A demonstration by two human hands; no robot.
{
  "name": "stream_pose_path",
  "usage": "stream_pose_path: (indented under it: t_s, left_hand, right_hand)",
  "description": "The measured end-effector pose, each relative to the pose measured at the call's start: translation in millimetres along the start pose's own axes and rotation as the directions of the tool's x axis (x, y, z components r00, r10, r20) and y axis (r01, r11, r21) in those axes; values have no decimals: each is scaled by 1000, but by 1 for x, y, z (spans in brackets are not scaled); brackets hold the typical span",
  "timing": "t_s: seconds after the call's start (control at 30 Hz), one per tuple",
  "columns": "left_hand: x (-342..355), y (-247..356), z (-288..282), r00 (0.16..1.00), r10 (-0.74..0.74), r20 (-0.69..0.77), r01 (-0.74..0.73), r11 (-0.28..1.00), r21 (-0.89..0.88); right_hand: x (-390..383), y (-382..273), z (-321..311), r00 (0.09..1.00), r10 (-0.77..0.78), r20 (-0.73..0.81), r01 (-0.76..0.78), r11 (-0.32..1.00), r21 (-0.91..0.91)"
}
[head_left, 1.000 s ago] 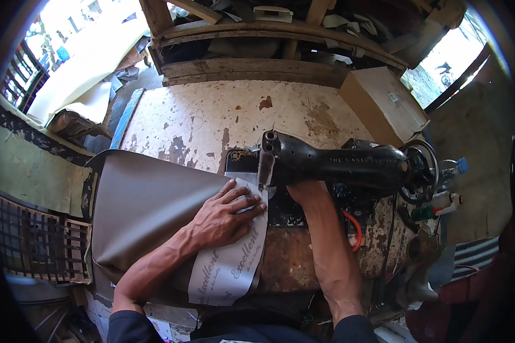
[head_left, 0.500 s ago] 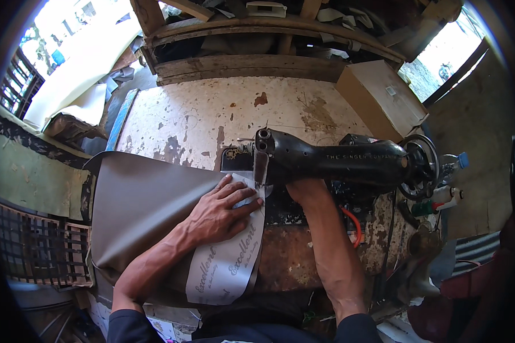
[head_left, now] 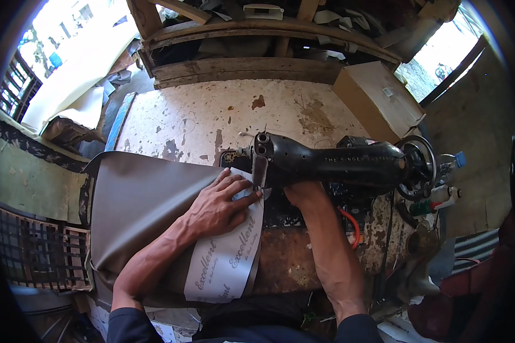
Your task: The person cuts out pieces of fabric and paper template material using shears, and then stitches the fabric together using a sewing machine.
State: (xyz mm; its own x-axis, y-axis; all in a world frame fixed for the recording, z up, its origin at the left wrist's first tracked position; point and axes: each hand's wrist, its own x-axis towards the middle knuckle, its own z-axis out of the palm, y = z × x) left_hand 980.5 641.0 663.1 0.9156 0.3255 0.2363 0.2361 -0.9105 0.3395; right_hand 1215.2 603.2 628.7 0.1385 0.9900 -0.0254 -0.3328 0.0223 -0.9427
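Observation:
My left hand [head_left: 226, 200] lies flat on a grey-brown leather-like sheet [head_left: 143, 188], fingers stretched toward the needle end of a black sewing machine [head_left: 326, 160]. Beneath its fingers runs a pale printed strip [head_left: 229, 268], the sheet's light backing or a separate piece; I cannot tell which. The strip's right edge passes by the presser area, where the machine head hides the needle. My right hand [head_left: 302, 191] reaches in under the machine's arm from the near side. The machine covers its fingers, so what they touch does not show.
The worn table [head_left: 200, 114] has peeling paint. A cardboard box [head_left: 377, 97] stands at the back right, before a wooden shelf [head_left: 246, 68]. Right of the machine are its handwheel [head_left: 420, 166], a plastic bottle [head_left: 449, 168] and thread spools [head_left: 434, 203]. An orange-red tube [head_left: 352, 226] curves beside my right forearm.
The sheet and pale strip have slid a little away from me past the machine head, my left hand moving with them. My right hand stays under the machine's arm.

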Motion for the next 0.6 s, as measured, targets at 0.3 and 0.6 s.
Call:
stream_pose_path:
  t_s: [0.3, 0.6]
  left_hand:
    - [-3, -7, 1, 1000, -1, -27, 1, 1000, -1]
    - [-1, 5, -3, 997, 7, -76, -5, 1000, 24]
  right_hand:
    - [-89, -44, 38, 999, -32, -8, 13, 609, -793]
    - [-201, -23, 78, 901, -94, 423, 430, 302, -851]
